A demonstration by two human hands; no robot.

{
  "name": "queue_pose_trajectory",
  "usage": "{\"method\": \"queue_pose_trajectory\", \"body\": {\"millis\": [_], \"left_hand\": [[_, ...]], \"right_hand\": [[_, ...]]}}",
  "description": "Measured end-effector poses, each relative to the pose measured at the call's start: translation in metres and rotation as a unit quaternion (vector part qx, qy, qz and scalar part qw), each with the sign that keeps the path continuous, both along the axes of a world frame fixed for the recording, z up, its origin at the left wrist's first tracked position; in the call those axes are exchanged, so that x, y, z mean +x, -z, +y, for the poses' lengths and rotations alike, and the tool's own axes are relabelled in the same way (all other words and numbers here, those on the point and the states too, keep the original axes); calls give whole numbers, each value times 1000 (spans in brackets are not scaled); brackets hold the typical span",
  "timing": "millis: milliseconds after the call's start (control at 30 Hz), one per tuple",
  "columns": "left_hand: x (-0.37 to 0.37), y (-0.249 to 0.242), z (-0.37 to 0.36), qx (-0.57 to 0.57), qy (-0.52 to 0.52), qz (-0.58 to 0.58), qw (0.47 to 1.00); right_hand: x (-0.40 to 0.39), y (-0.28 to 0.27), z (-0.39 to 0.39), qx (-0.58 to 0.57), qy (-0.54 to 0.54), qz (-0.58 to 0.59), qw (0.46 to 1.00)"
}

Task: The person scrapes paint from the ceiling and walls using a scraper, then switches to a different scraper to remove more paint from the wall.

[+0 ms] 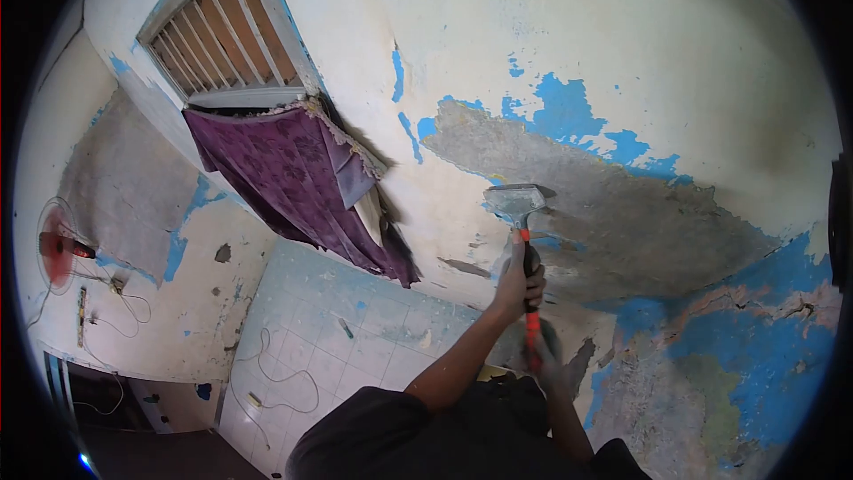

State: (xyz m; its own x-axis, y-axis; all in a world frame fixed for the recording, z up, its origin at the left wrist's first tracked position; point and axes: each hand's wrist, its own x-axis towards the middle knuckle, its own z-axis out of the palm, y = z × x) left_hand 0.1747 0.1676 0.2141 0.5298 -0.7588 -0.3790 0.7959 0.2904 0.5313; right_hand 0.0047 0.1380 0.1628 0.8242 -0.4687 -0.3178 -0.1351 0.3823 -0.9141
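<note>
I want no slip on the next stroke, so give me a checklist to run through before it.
1. Left hand gripping the scraper below its head: ok.
2. Right hand on the lower end of the handle: ok, though blurred.
3. Blade edge seated on the wall: cannot tell; contact isn't clear.
4. Purple cloth out of the scraper's way: ok, it hangs off to the left.
5. Gloves on: not ok, both hands are bare.
6. Nearby wall surface sound: not ok, a jagged crack shows at right.
</note>
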Motion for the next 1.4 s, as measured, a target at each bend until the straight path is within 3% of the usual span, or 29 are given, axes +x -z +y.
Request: {"method": "queue_pose_trajectory", "body": {"millis": [133, 233, 333, 467, 600, 700, 767, 900, 1067, 1167, 1200, 1267, 1300, 1400], "left_hand": [[-37, -24, -36, -125, -2, 104, 987], [-46, -44, -54, -181, -47, 141, 972], [-45, -64, -59, -211, -82, 178, 958], [-21, -59, -50, -211, -146, 170, 951], [-35, -92, -50, -183, -130, 207, 952], [-24, -79, -54, -227, -174, 181, 941], [-17, -72, -51, -270, -166, 190, 929], [-24, -93, -49, -273, -130, 211, 929], [-6, -78, -46, -313, -180, 211, 909], [-23, -94, -42, -337, -100, 229, 908], [-14, -93, -42, -332, -130, 218, 909], [-1, -79, -42, -315, -191, 208, 906], [0, -79, -42, -320, -193, 217, 902], [-17, -86, -43, -377, -100, 229, 892]], "right_hand": [[-51, -54, -35, -76, 17, -87, 993], [-66, -92, -56, -259, 77, 94, 958], [-54, -140, -60, -405, 74, 93, 907], [-20, -160, -61, -481, 22, 61, 874], [-27, -186, -53, -511, 29, 58, 857], [-32, -187, -54, -556, 29, 48, 829], [-17, -186, -70, -593, -21, 82, 801], [-17, -199, -55, -623, 13, 28, 781], [0, -217, -54, -580, -19, 71, 812], [-11, -216, -47, -643, 8, 2, 766], [-5, -217, -48, -644, 6, 6, 765], [8, -222, -55, -581, -46, 119, 804], [10, -223, -54, -599, -36, 99, 793], [2, -227, -42, -606, 7, 65, 792]]}}
